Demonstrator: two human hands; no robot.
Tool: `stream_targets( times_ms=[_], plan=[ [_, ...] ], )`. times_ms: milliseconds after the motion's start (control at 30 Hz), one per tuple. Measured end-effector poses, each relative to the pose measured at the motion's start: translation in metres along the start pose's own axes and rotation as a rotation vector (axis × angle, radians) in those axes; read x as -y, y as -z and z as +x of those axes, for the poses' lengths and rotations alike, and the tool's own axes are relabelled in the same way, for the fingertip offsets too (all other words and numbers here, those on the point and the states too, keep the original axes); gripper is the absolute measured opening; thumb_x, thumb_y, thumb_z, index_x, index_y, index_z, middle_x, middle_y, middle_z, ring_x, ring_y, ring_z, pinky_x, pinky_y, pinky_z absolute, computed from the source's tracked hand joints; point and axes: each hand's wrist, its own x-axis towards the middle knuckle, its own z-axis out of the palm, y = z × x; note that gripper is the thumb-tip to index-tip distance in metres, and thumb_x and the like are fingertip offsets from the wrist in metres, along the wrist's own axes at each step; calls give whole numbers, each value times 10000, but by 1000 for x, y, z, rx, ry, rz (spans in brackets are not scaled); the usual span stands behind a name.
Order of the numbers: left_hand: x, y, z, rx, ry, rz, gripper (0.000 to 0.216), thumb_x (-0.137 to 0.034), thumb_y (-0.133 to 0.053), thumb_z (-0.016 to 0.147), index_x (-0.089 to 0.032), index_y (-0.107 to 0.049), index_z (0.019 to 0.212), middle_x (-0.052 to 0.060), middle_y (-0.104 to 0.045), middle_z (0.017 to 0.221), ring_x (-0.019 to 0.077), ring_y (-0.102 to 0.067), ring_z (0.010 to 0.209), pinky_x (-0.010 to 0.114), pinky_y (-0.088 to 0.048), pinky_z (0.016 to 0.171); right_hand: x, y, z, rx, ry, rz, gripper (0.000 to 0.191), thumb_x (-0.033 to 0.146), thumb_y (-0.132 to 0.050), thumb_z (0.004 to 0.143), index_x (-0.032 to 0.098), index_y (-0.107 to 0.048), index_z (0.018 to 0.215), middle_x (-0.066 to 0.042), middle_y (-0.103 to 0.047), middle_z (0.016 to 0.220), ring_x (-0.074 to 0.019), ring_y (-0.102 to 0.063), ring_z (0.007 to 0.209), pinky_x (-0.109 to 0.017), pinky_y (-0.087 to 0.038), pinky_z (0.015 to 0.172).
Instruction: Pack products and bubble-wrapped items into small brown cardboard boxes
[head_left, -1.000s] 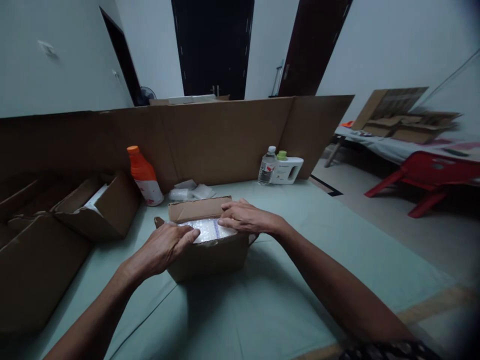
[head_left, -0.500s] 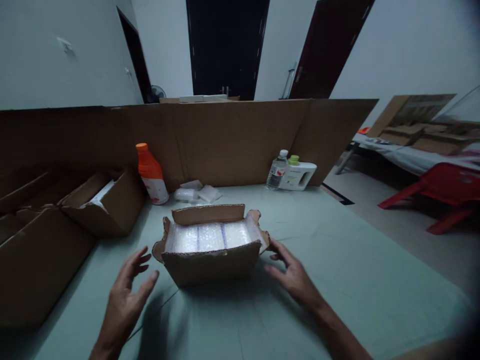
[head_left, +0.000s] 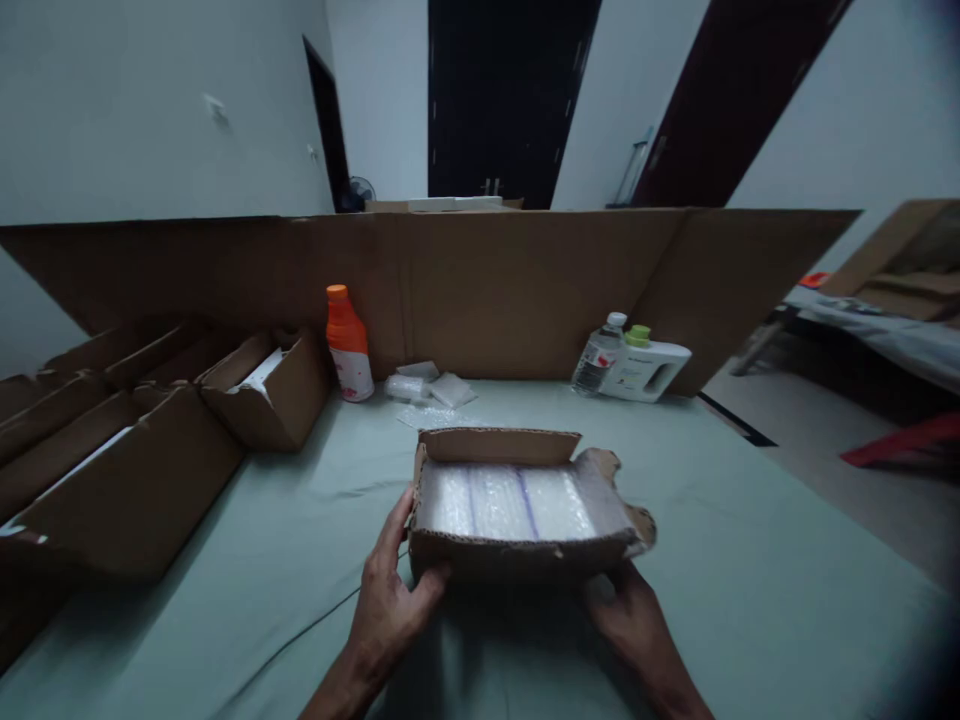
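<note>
An open cardboard box (head_left: 517, 562) is in front of me, its far flap standing up and its right-hand flap bent outward with a ragged edge. Bubble-wrapped packs (head_left: 495, 500) fill it, with thin purple lines running between them. My left hand (head_left: 394, 590) grips the box's left end, thumb on the near face and fingers along the side. At the lower right corner, my right hand (head_left: 634, 610) holds the box from beneath, its fingertips hidden under the cardboard.
Several cardboard boxes (head_left: 180, 475) stand at the left. Along the cardboard screen (head_left: 510, 290) are an orange-topped bottle (head_left: 349, 345), small bubble-wrapped pieces (head_left: 450, 390), a clear bottle (head_left: 598, 357) and a white jug (head_left: 645, 370). A pale green cloth (head_left: 750, 560) covers the table.
Both hands have closed on the box; before, the left was apart from it and the right was beside its right end. The view has swung left, and the box sits further right in it.
</note>
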Motion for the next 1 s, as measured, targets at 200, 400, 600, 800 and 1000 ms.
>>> stream_targets(
  times_ms=[200,400,600,800,1000],
  plan=[
    [-14,36,-6,-116,-15,22,739,-420,-692,795,-225,-438,1460,121,-539,1476,310,-509,1362,440,-432,1121,49,-3,-14,17,6,-44,519,597,-691,665,208,-734,1004,-111,-789,993,-386,-724,966,-411,-612,737],
    [-24,44,-4,-165,-24,24,773,-412,-683,795,-209,-400,1484,121,-535,1479,309,-484,1383,434,-423,1132,62,-11,-10,25,61,-19,513,596,-699,653,210,-735,989,-99,-788,1022,-379,-718,998,-429,-610,781],
    [-8,28,-26,-81,-17,-25,761,-260,-700,741,-222,-454,1460,105,-527,1494,286,-474,1396,431,-383,1174,24,8,-19,-9,-24,-100,408,581,-730,595,265,-754,852,-82,-798,874,-408,-733,918,-429,-619,680],
    [11,80,-51,-292,90,39,698,-422,-680,803,-250,-471,1446,96,-554,1470,313,-499,1372,428,-449,1111,67,-43,-24,272,86,89,387,467,-709,677,206,-740,962,-97,-782,977,-375,-703,1018,-436,-593,845],
    [22,121,-81,-552,310,98,742,-551,-602,851,-240,-390,1490,111,-626,1350,305,-563,1297,436,-463,1067,108,-127,2,576,316,235,464,363,-674,724,173,-672,1147,-78,-750,1022,-281,-688,880,-389,-567,799]
  ],
)
